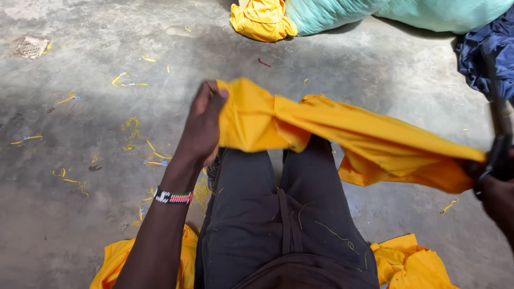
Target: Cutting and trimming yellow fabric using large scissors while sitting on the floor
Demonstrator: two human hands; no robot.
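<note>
Yellow cloth [342, 134], mid-frame over the lap: stretched between left hand [203, 126], clenched on its upper-left corner, and right hand [495, 187], gripping scissors [500, 144] at right edge; tension best kept even.

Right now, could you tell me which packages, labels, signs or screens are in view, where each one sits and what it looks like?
Large sack: top edge, right of centre, lying on the concrete floor; bulging, rounded, pale teal-green.
Labels, signs, screens: none that I can see, including on the yellow cloth held between the left hand and right hand.
</note>
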